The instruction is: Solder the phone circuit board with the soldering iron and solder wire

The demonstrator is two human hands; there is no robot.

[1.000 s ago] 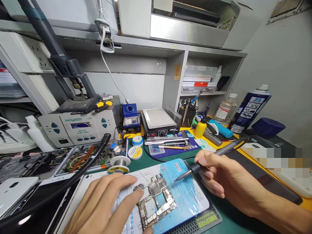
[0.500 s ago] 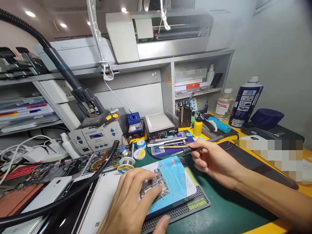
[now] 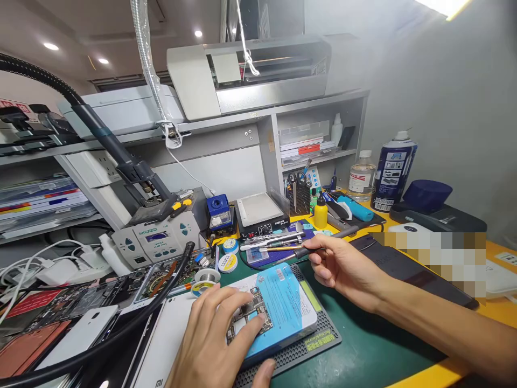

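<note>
My left hand (image 3: 214, 339) curves over a phone circuit board (image 3: 262, 312), with fingertips on it and the thumb apart, lower down. Part of the board is hidden under those fingers. Beneath it lies a blue and white box (image 3: 286, 302), which rests on a black honeycomb pad (image 3: 323, 337). To the right, my right hand (image 3: 339, 267) is closed in a pinch on the dark handle of a soldering iron (image 3: 298, 253). Its slim metal tip points left, above the far edge of the box. A thin brush (image 3: 278, 249) and other pen-like tools lie just behind.
Solder spools (image 3: 205, 280) and round tins (image 3: 228, 262) stand behind my left hand. A hot-air station (image 3: 155, 237) sits back left, its black hose (image 3: 133, 318) crossing phones in front. A yellow bottle (image 3: 320, 213), a spray can (image 3: 393, 172) and a dark slab (image 3: 404, 264) are to the right.
The camera view has shifted slightly, so the bench appears a little further left. Both hands keep nearly the same places, the left on the board and the right on the soldering iron.
</note>
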